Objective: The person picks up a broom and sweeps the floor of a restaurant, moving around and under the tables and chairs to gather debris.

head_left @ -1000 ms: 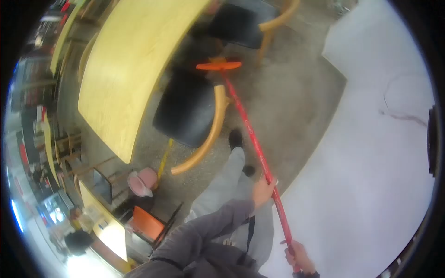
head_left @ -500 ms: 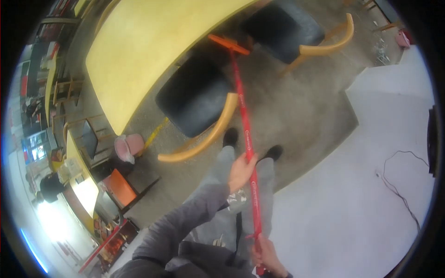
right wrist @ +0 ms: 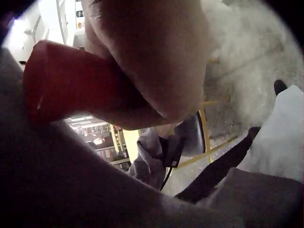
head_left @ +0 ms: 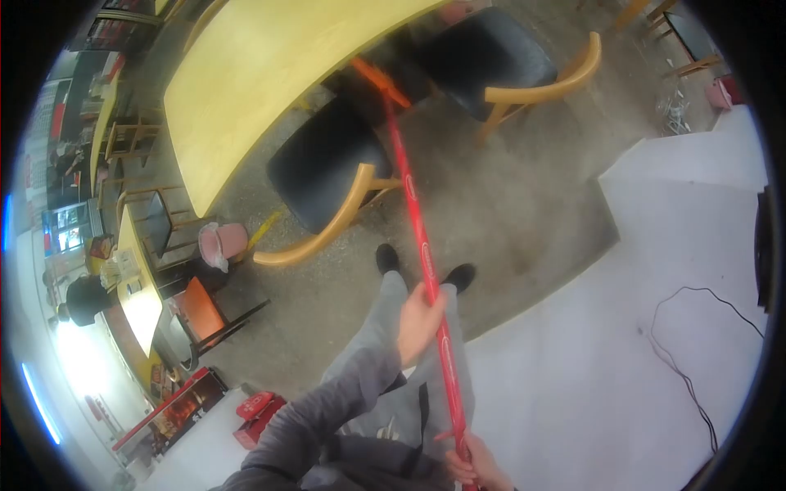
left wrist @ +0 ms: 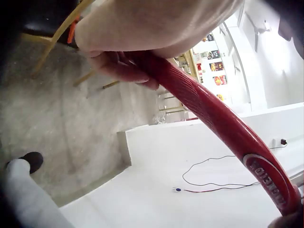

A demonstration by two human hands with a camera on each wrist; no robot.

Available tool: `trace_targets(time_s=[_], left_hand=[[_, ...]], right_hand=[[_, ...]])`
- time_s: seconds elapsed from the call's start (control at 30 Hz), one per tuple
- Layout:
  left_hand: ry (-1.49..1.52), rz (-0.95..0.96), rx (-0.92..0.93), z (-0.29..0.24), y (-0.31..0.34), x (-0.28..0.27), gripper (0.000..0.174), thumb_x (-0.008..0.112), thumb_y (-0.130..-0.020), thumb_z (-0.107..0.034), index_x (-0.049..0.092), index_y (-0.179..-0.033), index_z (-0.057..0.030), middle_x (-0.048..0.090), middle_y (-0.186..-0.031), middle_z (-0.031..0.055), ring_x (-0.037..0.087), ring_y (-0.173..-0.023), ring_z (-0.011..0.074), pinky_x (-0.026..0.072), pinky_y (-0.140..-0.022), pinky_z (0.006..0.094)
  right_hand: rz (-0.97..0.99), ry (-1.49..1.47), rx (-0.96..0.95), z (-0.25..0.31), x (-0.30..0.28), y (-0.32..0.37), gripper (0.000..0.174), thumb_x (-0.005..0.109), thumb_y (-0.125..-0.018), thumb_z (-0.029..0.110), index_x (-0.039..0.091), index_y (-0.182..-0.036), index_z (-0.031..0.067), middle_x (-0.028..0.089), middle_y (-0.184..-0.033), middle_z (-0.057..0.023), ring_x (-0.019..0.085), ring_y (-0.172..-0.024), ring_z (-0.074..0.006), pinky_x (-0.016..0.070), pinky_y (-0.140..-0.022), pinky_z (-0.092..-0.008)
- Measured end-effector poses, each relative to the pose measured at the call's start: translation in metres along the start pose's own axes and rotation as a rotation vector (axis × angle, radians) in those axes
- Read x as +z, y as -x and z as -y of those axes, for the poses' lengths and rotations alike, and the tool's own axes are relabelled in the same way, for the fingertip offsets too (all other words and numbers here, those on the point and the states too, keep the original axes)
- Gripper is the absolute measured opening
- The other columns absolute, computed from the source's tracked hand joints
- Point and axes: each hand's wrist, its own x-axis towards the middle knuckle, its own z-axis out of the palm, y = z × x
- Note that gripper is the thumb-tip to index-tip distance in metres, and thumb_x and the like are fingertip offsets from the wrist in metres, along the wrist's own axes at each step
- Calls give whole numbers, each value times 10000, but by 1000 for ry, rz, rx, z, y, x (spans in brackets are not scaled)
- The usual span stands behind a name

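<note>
A long red broom handle (head_left: 417,233) runs from my hands to an orange broom head (head_left: 375,80) under the edge of the yellow table (head_left: 246,74), between two black-seated chairs. My left hand (head_left: 419,321) grips the handle at mid length; in the left wrist view its fingers (left wrist: 128,71) curl round the red handle (left wrist: 213,118). My right hand (head_left: 476,466) grips the handle's top end at the bottom of the head view; the right wrist view shows the fingers (right wrist: 156,61) wrapped over the red end (right wrist: 71,90).
Two wooden chairs with black seats (head_left: 327,168) (head_left: 483,53) stand at the table. A pink bin (head_left: 221,243) and an orange chair (head_left: 201,311) are at the left. A raised white platform (head_left: 622,327) with a black cable (head_left: 688,327) lies at the right. My shoes (head_left: 386,259) stand on grey floor.
The broom head has slid further left under the table edge. My left hand has moved slightly down the handle's line, and the view has shifted a little.
</note>
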Motion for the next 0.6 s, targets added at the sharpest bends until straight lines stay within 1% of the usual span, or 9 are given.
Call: trace_targets(time_s=[0.07,0.17,0.2,0.27,0.33,0.37,0.43,0.53,0.6], left_hand=[[6,-75,101,-6,-10,6,251,573,-835,-255,550,-880,-9,544,-530,72,571,-485,153,429,-468,304],[1,-116,140,-18,-36,7,244,576,-817,-245,550,-858,-6,554,-546,94,592,-535,156,434,-499,300],[17,-117,127,-24,-45,6,253,575,-813,-255,549,-855,-6,561,-560,99,594,-545,164,437,-508,307],[40,-108,109,-37,-68,3,272,573,-804,-273,548,-850,-7,573,-588,109,599,-565,179,444,-527,321],[-119,-217,214,-17,-111,7,321,564,-799,-319,552,-864,-5,591,-633,131,614,-618,224,458,-581,350],[-161,-256,245,-13,-126,2,346,553,-801,-340,563,-891,-7,604,-666,149,624,-664,267,464,-625,373],[-180,-203,94,-21,-145,-2,382,539,-803,-367,569,-968,-24,640,-824,200,624,-818,358,466,-723,418],[-278,-255,177,-6,-157,-6,363,555,-802,-349,569,-903,-1,605,-661,150,620,-646,267,463,-627,368],[-255,-145,109,4,-138,-10,368,535,-812,-355,568,-945,-14,627,-731,173,636,-715,302,475,-662,386]], right_hand=[[104,-20,-46,3,-14,-10,511,234,-971,458,467,-1135,35,277,-483,35,250,-324,-61,250,-306,-208],[108,11,-17,33,-19,-26,518,236,-978,440,450,-1152,1,265,-471,57,254,-313,-37,239,-297,-195],[136,98,-45,44,-19,-33,566,202,-966,487,419,-1186,13,238,-474,64,231,-315,-27,229,-297,-185],[170,78,-53,66,-24,-49,567,213,-961,497,426,-1181,20,239,-476,64,225,-316,-25,221,-296,-182],[196,80,-69,89,-26,-71,564,226,-958,506,438,-1169,28,239,-481,66,222,-319,-20,214,-294,-179],[202,92,-80,96,-23,-84,560,234,-956,510,447,-1160,34,239,-484,68,223,-322,-16,212,-293,-178],[202,128,-129,113,-15,-99,544,244,-957,506,455,-1151,44,237,-490,70,222,-325,-13,214,-293,-176],[243,80,-163,105,-11,-111,519,248,-961,493,462,-1141,55,237,-497,70,221,-330,-11,214,-296,-175],[242,42,-135,88,-13,-104,516,245,-963,489,458,-1143,54,240,-499,68,220,-330,-13,214,-297,-175]])
